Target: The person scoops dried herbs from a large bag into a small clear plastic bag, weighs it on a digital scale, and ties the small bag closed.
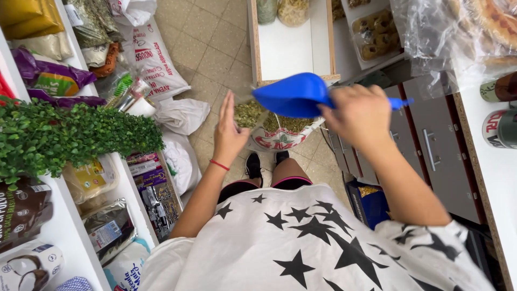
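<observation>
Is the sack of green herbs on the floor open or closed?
Open. The sack has its top spread wide, showing green herbs inside, beneath the blue scoop in the right hand.

White sack point(153, 59) with red print on the floor, upper left. Purple bag point(48, 75) on left shelf above the greenery. Dark brown pouch point(21, 210) lower left, white coconut-print bag point(29, 267) below it. Clear plastic bags point(458, 32) top right; red-white can point(501, 128) at right edge.
</observation>
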